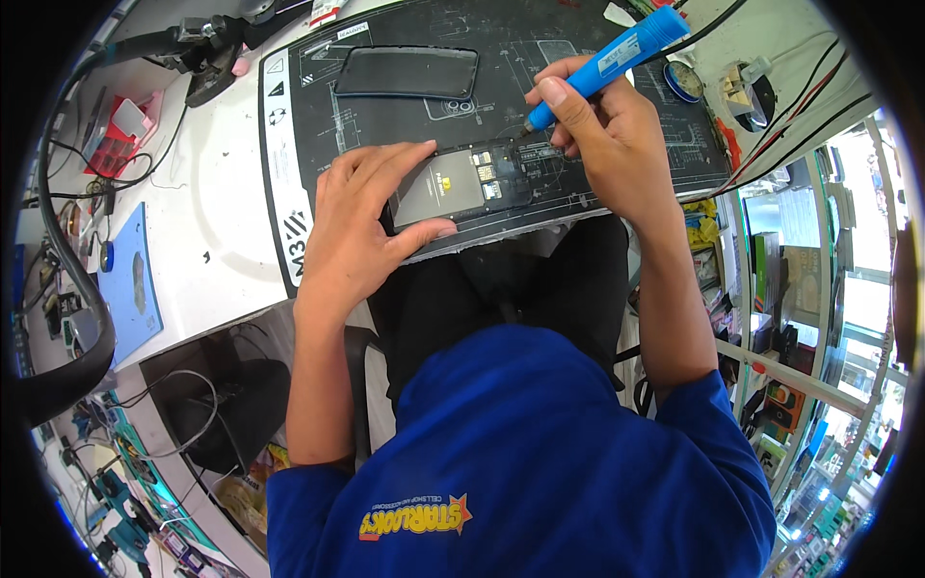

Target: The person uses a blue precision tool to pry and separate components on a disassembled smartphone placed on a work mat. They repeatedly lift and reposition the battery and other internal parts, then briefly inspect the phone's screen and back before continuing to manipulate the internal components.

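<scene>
An opened phone [436, 197], its battery and inner parts showing, lies on the black work mat [318, 125]. My left hand [352, 212] grips the phone's left end, fingers along the top edge and thumb at the bottom. In my right hand [617, 154] is a blue pen-shaped tool [628, 48], apparently an electric screwdriver, angled down with its metal tip at the upper right part of the phone. A second dark phone [407, 72] lies face up on the mat above.
A black stand [207, 67], red parts box [125, 144] and blue mat [135, 289] are on the white bench at left. A round tin [682, 82], cables [790, 116] and display shelves [809, 289] are at right. My legs [578, 289] are under the bench edge.
</scene>
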`<state>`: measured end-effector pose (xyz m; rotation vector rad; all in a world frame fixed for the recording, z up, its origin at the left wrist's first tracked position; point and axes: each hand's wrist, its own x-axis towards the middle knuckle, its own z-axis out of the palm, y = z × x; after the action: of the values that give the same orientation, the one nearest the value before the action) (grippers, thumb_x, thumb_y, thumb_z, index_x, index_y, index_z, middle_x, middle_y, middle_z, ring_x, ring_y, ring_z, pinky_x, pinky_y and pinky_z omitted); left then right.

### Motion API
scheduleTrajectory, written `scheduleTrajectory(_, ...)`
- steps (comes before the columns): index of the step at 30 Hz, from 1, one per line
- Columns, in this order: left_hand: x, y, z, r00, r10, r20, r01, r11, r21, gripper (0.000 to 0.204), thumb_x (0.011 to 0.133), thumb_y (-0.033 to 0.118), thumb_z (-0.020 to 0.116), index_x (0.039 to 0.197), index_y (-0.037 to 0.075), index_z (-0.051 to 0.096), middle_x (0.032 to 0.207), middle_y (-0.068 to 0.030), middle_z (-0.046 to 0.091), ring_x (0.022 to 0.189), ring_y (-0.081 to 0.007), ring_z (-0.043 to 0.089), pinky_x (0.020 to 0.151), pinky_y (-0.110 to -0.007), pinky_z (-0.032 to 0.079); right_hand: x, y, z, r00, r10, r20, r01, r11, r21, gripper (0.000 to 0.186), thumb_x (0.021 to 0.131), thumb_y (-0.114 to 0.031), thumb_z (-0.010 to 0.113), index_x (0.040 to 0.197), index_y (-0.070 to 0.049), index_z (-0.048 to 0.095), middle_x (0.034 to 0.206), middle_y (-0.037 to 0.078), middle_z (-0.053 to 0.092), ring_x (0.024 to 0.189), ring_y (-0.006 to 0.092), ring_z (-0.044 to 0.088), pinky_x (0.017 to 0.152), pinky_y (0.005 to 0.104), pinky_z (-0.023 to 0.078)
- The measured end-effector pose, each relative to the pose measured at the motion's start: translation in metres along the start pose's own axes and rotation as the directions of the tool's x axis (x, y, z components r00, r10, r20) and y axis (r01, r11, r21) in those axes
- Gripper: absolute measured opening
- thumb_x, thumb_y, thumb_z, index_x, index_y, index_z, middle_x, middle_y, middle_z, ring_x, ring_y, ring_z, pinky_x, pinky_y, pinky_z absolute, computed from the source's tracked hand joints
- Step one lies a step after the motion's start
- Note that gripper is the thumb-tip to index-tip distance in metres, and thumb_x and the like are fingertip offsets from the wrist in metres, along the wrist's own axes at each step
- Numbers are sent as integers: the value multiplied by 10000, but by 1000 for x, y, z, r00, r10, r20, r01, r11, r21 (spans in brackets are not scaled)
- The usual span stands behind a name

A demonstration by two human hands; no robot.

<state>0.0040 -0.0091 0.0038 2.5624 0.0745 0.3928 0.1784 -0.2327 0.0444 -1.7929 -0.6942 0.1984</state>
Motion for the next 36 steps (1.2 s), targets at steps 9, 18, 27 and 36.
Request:
scheduleTrajectory(9, -1, 0, 2, 1000, -3, -17, 3, 1000, -6, 853, 755, 453, 977, 1508, 154, 709, 1472, -56, 724, 1399, -324, 575, 1215, -472, 424, 4, 5, 3, 1000, 12, 14, -12, 1000, -7, 390, 1115, -386, 716, 1228, -14, 734, 944, 58, 753, 796, 124, 679, 762, 304, 556)
scheduleTrajectory(18, -1, -2, 2, 1000, -4, -21, 4, 1000, 6, 839, 768, 463, 969, 1509, 167, 711, 1475, -40, 722, 1407, -310, 575, 1213, -468, 429, 10, 5, 4, 999, -7, 43, 10, 998, -55, 396, 1118, -397, 719, 1229, -18, 728, 946, 52, 750, 802, 130, 668, 772, 317, 559)
scheduleTrajectory(27, -1, -1, 3, 999, -27, -31, 27, 1000, 8, 909, 766, 511, 971, 1545, 149, 672, 1485, -73, 702, 1440, -313, 559, 1226, -479, 438, 14, 5, 1, 993, -60, 104, 76, 985, -158, 370, 1135, -387, 703, 1261, -40, 738, 1017, 46, 775, 793, 83, 634, 723, 265, 517)
scheduleTrajectory(36, -1, -2, 3, 999, -27, -28, 28, 999, 33, 938, 767, 559, 961, 1550, 137, 662, 1492, -87, 691, 1464, -330, 545, 1236, -502, 441, 14, 10, 1, 997, 1, 83, 6, 997, -82, 374, 1133, -387, 710, 1293, -50, 738, 1073, 47, 798, 793, 56, 629, 716, 228, 514)
